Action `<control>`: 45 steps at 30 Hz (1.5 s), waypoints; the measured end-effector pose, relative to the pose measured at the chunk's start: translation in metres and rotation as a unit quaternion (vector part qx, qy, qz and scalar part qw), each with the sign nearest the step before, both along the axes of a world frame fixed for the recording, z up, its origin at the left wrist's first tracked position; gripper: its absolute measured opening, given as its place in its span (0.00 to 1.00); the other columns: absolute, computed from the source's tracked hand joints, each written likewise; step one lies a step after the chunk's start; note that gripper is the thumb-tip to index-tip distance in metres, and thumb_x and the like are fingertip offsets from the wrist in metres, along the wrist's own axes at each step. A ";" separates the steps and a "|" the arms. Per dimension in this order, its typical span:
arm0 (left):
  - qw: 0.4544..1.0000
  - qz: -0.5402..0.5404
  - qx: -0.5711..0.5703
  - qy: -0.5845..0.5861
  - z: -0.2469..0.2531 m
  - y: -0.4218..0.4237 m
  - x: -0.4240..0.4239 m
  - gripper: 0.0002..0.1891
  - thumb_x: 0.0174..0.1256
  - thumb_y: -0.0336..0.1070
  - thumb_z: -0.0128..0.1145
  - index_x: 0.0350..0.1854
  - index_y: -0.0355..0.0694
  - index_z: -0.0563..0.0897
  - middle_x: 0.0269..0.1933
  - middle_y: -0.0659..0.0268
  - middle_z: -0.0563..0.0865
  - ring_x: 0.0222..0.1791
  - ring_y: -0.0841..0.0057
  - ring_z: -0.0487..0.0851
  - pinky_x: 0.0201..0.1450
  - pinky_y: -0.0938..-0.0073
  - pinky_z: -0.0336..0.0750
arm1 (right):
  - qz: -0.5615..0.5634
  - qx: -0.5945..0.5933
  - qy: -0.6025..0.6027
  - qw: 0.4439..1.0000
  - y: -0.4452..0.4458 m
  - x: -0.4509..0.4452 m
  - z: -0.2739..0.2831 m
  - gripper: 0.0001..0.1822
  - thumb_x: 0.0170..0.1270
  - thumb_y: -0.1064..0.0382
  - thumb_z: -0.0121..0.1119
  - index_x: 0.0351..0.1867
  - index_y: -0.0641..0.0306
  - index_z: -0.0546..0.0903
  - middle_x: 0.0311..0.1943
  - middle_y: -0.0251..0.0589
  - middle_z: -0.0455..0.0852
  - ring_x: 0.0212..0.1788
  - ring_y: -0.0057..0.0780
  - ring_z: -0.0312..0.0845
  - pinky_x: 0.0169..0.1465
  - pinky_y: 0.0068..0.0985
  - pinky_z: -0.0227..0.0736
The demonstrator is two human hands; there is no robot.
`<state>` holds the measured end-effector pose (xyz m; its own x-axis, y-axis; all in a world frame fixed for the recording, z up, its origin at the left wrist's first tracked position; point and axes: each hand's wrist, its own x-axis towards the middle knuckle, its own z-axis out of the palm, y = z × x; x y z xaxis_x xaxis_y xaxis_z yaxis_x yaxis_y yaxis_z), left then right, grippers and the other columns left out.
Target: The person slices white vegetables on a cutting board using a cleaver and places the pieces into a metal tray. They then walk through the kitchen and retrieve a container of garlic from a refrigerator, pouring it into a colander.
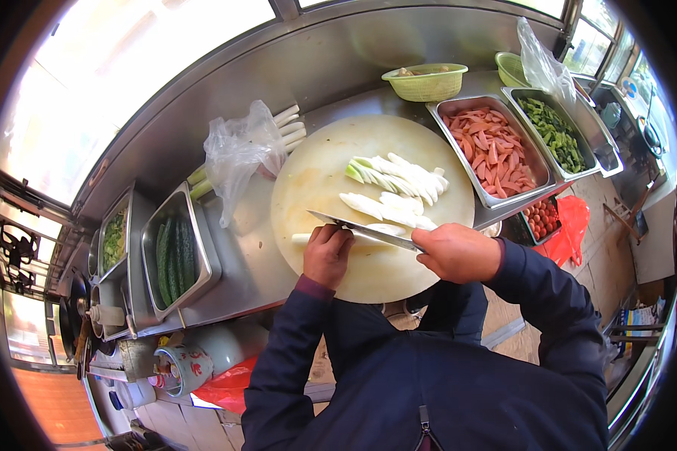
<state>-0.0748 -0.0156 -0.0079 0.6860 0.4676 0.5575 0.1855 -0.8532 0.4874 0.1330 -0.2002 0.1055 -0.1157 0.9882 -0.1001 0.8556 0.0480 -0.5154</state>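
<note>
On the round cutting board [310, 169], my left hand [328, 256] presses a white scallion stalk [299, 239] flat, fingers curled over it. The stalk's left end pokes out beyond my fingers. My right hand [460, 252] grips a kitchen knife [372, 231] by its handle, which my fingers hide. Its blade lies slantwise across the stalk, close against my left fingertips. Just beyond the blade are loose slanted scallion slices [386, 207]. Farther back rests a larger pile of slices [400, 176], pale green at its left end.
Steel pans of sliced pink sausage [491, 149] and chopped green peppers [553, 135] flank the board on the right. A yellow-green basket [426, 84] stands behind. To the left are a plastic bag [242, 149] over whole scallions and a pan of cucumbers [175, 259]. Below sits a gas cylinder [183, 366].
</note>
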 end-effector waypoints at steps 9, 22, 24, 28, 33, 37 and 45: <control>1.000 -0.004 0.007 0.018 -0.002 0.005 -0.004 0.07 0.56 0.26 0.67 0.37 0.40 0.85 0.40 0.62 0.85 0.42 0.58 0.82 0.46 0.62 0.79 | -0.029 0.090 0.049 0.994 0.054 -0.024 -0.059 0.10 0.66 0.64 0.57 0.39 0.68 0.72 0.26 0.58 0.82 0.34 0.63 0.80 0.38 0.51 0.73; 1.000 -0.006 -0.005 0.020 0.001 0.003 -0.005 0.07 0.56 0.25 0.66 0.37 0.40 0.86 0.41 0.62 0.86 0.43 0.58 0.82 0.47 0.62 0.79 | -0.027 0.105 0.062 0.992 0.073 -0.028 -0.067 0.10 0.64 0.64 0.59 0.39 0.69 0.73 0.26 0.60 0.82 0.34 0.63 0.80 0.38 0.52 0.74; 1.000 -0.001 -0.002 0.017 0.000 0.005 -0.007 0.07 0.56 0.25 0.66 0.37 0.40 0.86 0.41 0.62 0.86 0.43 0.58 0.82 0.46 0.62 0.79 | -0.026 0.096 0.060 0.993 0.066 -0.025 -0.063 0.11 0.65 0.63 0.59 0.39 0.69 0.73 0.26 0.60 0.82 0.34 0.63 0.80 0.39 0.51 0.74; 1.000 0.007 0.007 -0.006 -0.006 0.004 -0.006 0.08 0.56 0.25 0.67 0.37 0.40 0.86 0.40 0.62 0.86 0.43 0.58 0.83 0.46 0.63 0.79 | -0.009 0.017 0.047 0.999 0.022 -0.003 -0.013 0.12 0.65 0.62 0.60 0.41 0.69 0.73 0.27 0.61 0.82 0.35 0.63 0.80 0.40 0.51 0.74; 1.000 -0.008 -0.001 -0.021 0.000 0.002 -0.002 0.07 0.56 0.25 0.67 0.37 0.40 0.86 0.39 0.61 0.85 0.42 0.58 0.82 0.45 0.63 0.79 | -0.006 0.002 0.019 1.000 0.024 -0.006 -0.018 0.10 0.64 0.64 0.57 0.39 0.70 0.74 0.27 0.62 0.83 0.35 0.63 0.81 0.40 0.51 0.75; 1.000 -0.010 0.007 0.013 -0.001 0.004 -0.007 0.07 0.57 0.26 0.66 0.38 0.40 0.85 0.40 0.61 0.85 0.42 0.58 0.82 0.45 0.62 0.78 | -0.014 0.056 0.043 0.997 0.073 -0.028 -0.056 0.08 0.63 0.66 0.56 0.38 0.69 0.74 0.27 0.60 0.84 0.34 0.63 0.81 0.40 0.51 0.75; 0.997 0.018 0.050 0.050 0.020 0.027 -0.023 0.09 0.55 0.28 0.68 0.39 0.43 0.87 0.40 0.64 0.85 0.42 0.60 0.82 0.46 0.63 0.77 | -0.014 0.077 0.051 0.996 0.078 -0.032 -0.056 0.06 0.63 0.67 0.55 0.36 0.69 0.75 0.27 0.60 0.84 0.34 0.62 0.81 0.40 0.51 0.75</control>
